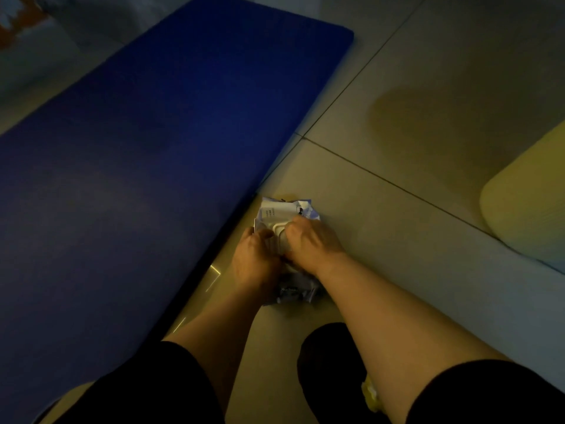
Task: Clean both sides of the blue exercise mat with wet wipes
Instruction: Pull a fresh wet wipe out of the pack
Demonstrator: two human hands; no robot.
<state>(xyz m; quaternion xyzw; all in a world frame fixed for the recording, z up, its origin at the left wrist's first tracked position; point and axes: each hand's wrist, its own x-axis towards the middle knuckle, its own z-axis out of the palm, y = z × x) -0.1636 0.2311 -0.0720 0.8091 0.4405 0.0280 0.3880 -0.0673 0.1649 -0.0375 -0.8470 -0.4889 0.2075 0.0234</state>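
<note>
You're at wipe-fetching: left hand and right hand fingers curl on the crinkled white wet-wipe pack beside the flat blue foam mat. Next, likely: open lid, pull a wipe.

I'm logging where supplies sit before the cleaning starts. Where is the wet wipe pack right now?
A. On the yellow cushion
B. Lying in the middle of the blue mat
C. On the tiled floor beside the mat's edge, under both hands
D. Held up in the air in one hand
C: the pack lies on the floor just off the mat, with the left hand and right hand on it.
</note>
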